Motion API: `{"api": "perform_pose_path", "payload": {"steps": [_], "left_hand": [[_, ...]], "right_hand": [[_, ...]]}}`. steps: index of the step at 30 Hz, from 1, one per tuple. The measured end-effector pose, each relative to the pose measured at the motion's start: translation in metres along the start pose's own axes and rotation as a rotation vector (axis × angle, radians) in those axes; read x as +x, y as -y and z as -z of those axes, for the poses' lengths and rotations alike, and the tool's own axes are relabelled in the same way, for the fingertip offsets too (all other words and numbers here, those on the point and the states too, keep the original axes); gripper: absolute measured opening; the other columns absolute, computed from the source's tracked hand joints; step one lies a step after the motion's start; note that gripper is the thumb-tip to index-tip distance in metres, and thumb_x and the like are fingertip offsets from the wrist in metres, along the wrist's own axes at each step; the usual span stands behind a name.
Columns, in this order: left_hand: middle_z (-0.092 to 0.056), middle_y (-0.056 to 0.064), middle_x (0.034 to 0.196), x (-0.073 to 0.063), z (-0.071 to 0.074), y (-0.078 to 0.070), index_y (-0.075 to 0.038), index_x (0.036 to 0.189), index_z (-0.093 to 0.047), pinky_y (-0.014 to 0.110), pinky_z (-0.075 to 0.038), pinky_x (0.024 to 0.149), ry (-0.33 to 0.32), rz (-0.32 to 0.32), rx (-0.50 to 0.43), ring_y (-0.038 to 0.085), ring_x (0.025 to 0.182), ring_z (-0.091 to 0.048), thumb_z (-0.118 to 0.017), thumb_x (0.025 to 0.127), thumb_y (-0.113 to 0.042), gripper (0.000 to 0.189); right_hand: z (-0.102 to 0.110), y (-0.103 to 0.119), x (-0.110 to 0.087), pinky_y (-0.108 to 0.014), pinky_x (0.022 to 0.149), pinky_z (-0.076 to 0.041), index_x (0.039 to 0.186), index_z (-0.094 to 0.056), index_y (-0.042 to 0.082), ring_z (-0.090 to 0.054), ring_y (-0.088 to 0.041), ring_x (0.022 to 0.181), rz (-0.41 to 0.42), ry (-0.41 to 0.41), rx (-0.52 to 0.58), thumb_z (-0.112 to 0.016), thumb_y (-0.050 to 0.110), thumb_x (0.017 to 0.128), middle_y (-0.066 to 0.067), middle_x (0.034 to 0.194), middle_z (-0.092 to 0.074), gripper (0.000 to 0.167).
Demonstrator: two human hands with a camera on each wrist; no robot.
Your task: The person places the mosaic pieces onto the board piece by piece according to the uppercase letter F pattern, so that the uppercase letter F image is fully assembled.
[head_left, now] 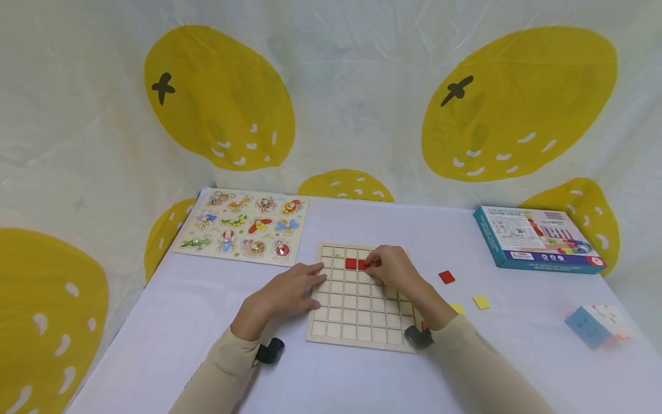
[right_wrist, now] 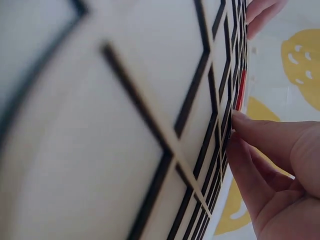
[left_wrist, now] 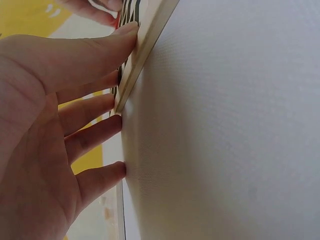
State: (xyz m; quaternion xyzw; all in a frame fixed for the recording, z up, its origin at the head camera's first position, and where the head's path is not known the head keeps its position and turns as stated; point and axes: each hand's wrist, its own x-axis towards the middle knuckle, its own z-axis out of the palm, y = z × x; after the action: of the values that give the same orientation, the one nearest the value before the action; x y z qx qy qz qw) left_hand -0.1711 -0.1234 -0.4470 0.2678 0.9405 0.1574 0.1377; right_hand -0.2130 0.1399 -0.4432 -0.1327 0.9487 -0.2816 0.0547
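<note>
A wooden grid board (head_left: 335,301) lies on the white-covered table. One red square tile (head_left: 350,264) sits in a cell near its far side. Just right of that, my right hand (head_left: 395,271) pinches a second red square tile (head_left: 362,265) at the neighbouring cell; its fingertips partly cover the tile. In the right wrist view, the thumb (right_wrist: 270,137) and fingers meet close at the board's surface. My left hand (head_left: 293,290) rests along the board's left edge with fingers spread, and its thumb (left_wrist: 100,57) touches the wooden rim in the left wrist view.
Right of the board lie a loose red tile (head_left: 447,277) and yellow tiles (head_left: 481,302), one partly behind the right forearm. An insect picture puzzle (head_left: 243,227) lies back left. A flat box (head_left: 540,238) stands back right, with a blue-and-white cube (head_left: 599,325) nearer.
</note>
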Motion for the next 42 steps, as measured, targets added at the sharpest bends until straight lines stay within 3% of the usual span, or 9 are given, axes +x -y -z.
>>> {"api": "perform_pose_path", "payload": {"steps": [5, 8, 15, 20, 25, 32, 37, 42], "left_hand": [[-0.040, 0.004, 0.165, -0.001, 0.002, -0.001, -0.013, 0.147, -0.057, 0.046, -0.043, 0.119, 0.001, 0.003, -0.007, 0.028, 0.148, -0.044, -0.077, 0.090, -0.032, 0.063], [-0.040, 0.005, 0.165, -0.001, 0.002, -0.002, -0.012, 0.146, -0.057, 0.046, -0.043, 0.119, 0.004, 0.002, -0.017, 0.029, 0.148, -0.044, -0.077, 0.090, -0.032, 0.063], [-0.040, 0.004, 0.165, -0.001, 0.002, -0.002, -0.013, 0.146, -0.057, 0.046, -0.042, 0.119, 0.006, 0.005, -0.007, 0.029, 0.148, -0.044, -0.077, 0.090, -0.033, 0.063], [-0.040, 0.005, 0.165, -0.001, 0.001, -0.001, -0.013, 0.146, -0.057, 0.046, -0.042, 0.119, 0.001, -0.001, -0.003, 0.029, 0.148, -0.044, -0.077, 0.090, -0.033, 0.063], [-0.039, 0.005, 0.165, -0.001, 0.000, 0.000, -0.013, 0.146, -0.057, 0.047, -0.043, 0.119, 0.004, -0.002, -0.007, 0.029, 0.149, -0.043, -0.077, 0.090, -0.033, 0.063], [-0.041, 0.005, 0.165, -0.002, 0.001, -0.001, -0.013, 0.146, -0.057, 0.047, -0.042, 0.120, -0.003, -0.006, -0.005, 0.029, 0.149, -0.043, -0.078, 0.090, -0.033, 0.063], [-0.041, 0.006, 0.165, -0.002, 0.000, 0.000, -0.013, 0.146, -0.057, 0.047, -0.042, 0.120, -0.005, -0.011, -0.006, 0.030, 0.149, -0.043, -0.077, 0.090, -0.033, 0.063], [-0.041, 0.006, 0.164, -0.001, 0.000, 0.000, -0.012, 0.146, -0.057, 0.047, -0.043, 0.119, -0.005, -0.013, -0.001, 0.030, 0.149, -0.044, -0.077, 0.090, -0.033, 0.063]], "right_hand": [[0.001, -0.005, -0.008, -0.040, 0.087, -0.062, 0.104, -0.077, 0.000, -0.074, -0.026, 0.098, 0.080, 0.008, 0.054, -0.077, 0.004, 0.088, -0.016, 0.119, -0.071, 0.016], [0.005, -0.009, -0.015, -0.041, 0.091, -0.062, 0.114, -0.074, 0.001, -0.074, -0.028, 0.105, 0.073, 0.025, 0.114, -0.075, 0.004, 0.090, -0.017, 0.127, -0.068, 0.024], [0.021, -0.022, -0.036, -0.044, 0.094, -0.061, 0.127, -0.068, 0.008, -0.071, -0.032, 0.115, -0.021, 0.017, 0.157, -0.073, 0.013, 0.094, -0.013, 0.131, -0.068, 0.034], [0.042, -0.041, -0.051, -0.044, 0.088, -0.063, 0.129, -0.067, 0.008, -0.069, -0.035, 0.110, -0.091, -0.013, 0.061, -0.072, 0.020, 0.095, -0.018, 0.130, -0.068, 0.036], [0.063, -0.069, -0.063, -0.049, 0.092, -0.060, 0.133, -0.065, 0.008, -0.064, -0.036, 0.110, -0.215, -0.026, -0.070, -0.071, 0.025, 0.095, -0.022, 0.130, -0.066, 0.042], [0.087, -0.096, -0.073, -0.059, 0.095, -0.055, 0.140, -0.055, 0.000, -0.054, -0.046, 0.119, -0.431, 0.072, -0.105, -0.074, 0.038, 0.091, -0.030, 0.135, -0.058, 0.065], [0.083, -0.110, -0.072, -0.047, 0.083, -0.059, 0.132, -0.059, -0.004, -0.057, -0.039, 0.104, -0.475, 0.097, -0.130, -0.079, 0.047, 0.084, -0.028, 0.122, -0.062, 0.072], [0.077, -0.115, -0.069, -0.037, 0.075, -0.060, 0.126, -0.061, -0.002, -0.058, -0.033, 0.097, -0.465, 0.074, -0.139, -0.081, 0.046, 0.083, -0.024, 0.113, -0.064, 0.067]]}}
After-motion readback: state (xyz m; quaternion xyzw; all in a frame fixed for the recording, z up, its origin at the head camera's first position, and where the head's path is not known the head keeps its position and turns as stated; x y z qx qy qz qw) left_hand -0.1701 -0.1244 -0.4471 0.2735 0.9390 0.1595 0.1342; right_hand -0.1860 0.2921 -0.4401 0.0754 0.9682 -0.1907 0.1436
